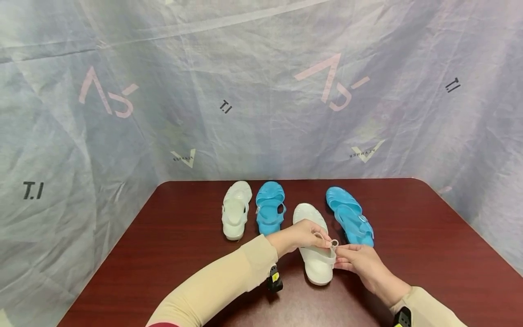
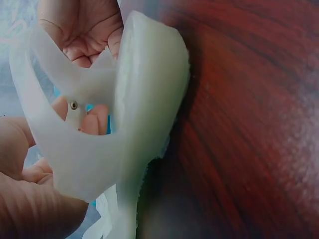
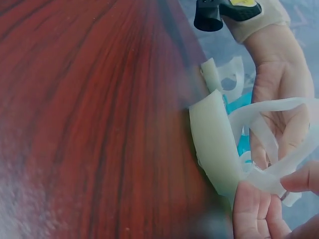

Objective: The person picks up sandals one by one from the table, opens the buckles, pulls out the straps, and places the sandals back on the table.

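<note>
A white sandal [image 1: 318,269] stands sole-down on the table, toe pointing away from me. From the left, my left hand [image 1: 308,234] reaches across it and pinches the side strap close to a small buckle loop [image 1: 335,243]. On the other side my right hand [image 1: 359,261] pinches the strap where it meets the sandal's right edge. A metal rivet [image 2: 74,105] shows between the left fingers in the left wrist view. The pale heel strap [image 3: 271,105] arches above the sole in the right wrist view. Exactly how the strap sits in the buckle is hidden by fingers.
Another white sandal [image 1: 234,213] and a blue sandal [image 1: 269,206] stand side by side to the left. A second blue sandal [image 1: 351,218] lies angled beyond my right hand. The dark red table [image 1: 171,254] ends at a grey cloth backdrop [image 1: 253,91].
</note>
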The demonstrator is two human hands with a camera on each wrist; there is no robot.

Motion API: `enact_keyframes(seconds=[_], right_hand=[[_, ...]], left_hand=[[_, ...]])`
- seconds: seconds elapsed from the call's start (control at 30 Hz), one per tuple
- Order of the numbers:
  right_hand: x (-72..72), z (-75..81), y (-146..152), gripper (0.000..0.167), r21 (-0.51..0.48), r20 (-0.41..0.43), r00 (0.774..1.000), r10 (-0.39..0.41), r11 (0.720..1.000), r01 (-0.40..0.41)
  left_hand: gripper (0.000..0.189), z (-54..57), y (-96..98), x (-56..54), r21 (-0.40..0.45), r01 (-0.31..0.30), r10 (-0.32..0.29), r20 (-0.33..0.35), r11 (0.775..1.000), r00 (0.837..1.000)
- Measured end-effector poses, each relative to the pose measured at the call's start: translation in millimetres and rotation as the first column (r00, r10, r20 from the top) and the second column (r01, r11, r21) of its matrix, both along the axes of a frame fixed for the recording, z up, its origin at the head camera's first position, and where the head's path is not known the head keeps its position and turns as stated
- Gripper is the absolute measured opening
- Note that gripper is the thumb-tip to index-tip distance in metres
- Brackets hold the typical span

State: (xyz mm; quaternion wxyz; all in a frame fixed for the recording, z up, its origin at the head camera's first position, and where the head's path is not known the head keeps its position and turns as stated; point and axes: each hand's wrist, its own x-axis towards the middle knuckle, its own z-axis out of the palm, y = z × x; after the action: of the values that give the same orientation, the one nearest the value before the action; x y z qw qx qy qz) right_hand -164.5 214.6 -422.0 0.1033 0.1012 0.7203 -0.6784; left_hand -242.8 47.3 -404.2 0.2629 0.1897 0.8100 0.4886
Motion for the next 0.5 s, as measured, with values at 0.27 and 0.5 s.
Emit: enact_keyframes(seconds=[0.27,0.5], right_hand=[[1.2,0.1,0.2,0.038,-0.005,-0.003,1.000,0.014,1.000,-0.014],[5.3,1.8,-0.3,0.035,-0.015,0.012,0.999,0.036,0.999,-0.036]], left_hand=[[0.016,-1.7,0.8,-0.1,0.011,-0.004,0.004,-0.011,1.000,1.000],[0.014,-4.0,1.9,0.4,0.014,-0.028,0.028,0.012,1.000,1.000]])
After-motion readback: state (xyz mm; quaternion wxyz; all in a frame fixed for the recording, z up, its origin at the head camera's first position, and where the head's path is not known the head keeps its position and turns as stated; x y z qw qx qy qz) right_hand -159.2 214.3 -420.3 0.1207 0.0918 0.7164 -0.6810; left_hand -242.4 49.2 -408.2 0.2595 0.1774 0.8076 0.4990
